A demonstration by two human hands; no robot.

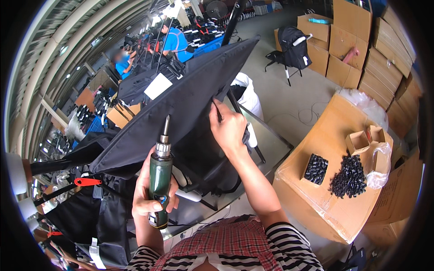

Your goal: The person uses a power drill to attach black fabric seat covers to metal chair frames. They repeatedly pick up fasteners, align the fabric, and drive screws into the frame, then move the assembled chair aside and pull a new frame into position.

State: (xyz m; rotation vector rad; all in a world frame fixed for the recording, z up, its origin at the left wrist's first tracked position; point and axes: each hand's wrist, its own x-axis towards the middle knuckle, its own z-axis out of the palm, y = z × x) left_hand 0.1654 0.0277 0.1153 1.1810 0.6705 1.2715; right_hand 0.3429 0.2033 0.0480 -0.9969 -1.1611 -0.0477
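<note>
My left hand is wrapped round a dark green electric screwdriver. Its bit points up in front of a large black fabric panel, which slants across the middle of the view; I cannot tell whether the tip touches it. At the panel's lower right part, my right hand is closed, with thumb and fingertips pressed together against the black fabric. What those fingers hold, if anything, is too small and dark to make out. A white label shows beside the panel's far edge.
On the right stands a large cardboard box bearing an open box of small black parts and a loose pile of them. A black stroller-like seat stands beyond, near stacked cartons. Co-workers in blue are at the far left.
</note>
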